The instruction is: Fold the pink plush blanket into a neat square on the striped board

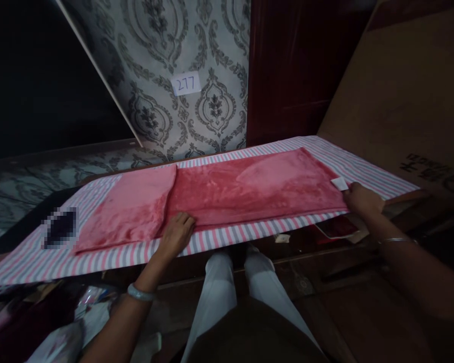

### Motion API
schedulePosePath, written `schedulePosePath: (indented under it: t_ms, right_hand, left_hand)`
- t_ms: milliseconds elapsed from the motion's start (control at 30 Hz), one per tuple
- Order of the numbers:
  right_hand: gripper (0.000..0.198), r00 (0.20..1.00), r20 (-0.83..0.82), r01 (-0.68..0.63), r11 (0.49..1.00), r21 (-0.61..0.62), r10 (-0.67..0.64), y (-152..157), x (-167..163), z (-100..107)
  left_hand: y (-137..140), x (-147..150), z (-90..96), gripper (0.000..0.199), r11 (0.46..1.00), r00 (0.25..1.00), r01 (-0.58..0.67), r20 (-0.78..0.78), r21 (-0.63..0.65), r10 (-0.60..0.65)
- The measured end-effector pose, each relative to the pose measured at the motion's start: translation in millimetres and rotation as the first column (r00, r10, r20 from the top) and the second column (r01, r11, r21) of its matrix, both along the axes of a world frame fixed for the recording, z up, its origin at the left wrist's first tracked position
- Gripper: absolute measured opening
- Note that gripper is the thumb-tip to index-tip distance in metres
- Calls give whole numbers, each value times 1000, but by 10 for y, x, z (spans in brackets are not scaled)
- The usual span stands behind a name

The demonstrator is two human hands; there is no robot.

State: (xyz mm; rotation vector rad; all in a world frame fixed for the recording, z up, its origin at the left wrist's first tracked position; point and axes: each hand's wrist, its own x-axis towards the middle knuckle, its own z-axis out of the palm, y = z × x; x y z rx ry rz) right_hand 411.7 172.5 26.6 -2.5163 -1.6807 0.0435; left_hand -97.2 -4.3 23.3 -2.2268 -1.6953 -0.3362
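Note:
A pink plush blanket (219, 186) lies in a long folded strip, with its left end turned over on top of the rest. My left hand (178, 231) rests on the near edge just right of that turned-over part, fingers lying on the fabric and thumb hidden. At the right end, my right hand (361, 199) has its fingers closed on the blanket's near corner. A white label (339, 183) sticks out from the blanket right beside those fingers. Beneath it all, a striped cloth (249, 231) covers the table.
A blurred dark object (60, 228) lies on the cloth at left. A cardboard box (412, 101) stands at right, and a dark panel (53, 75) at upper left. A paper marked 277 (186, 83) hangs on the patterned wall. Bags and clothes (60, 333) fill the lower left.

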Motion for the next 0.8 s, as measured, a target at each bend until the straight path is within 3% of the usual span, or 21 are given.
schedulePosePath:
  t_ms: [433,600,800]
  right_hand:
    - [44,999,-48,21,999,-50,-24,-9,-12,23]
    - [45,999,-46,17,999,-44,-19,-9,-26,20]
    - [42,996,-85,-3,1000,-27,0,36,76,-7]
  left_hand:
    - [-32,-69,53,28,990,991,108,83,-94,-101]
    - [57,92,29,41,980,987,163,30,-115,-160]
    - [165,341,-123,40,979,981,190,54,-79,-186]
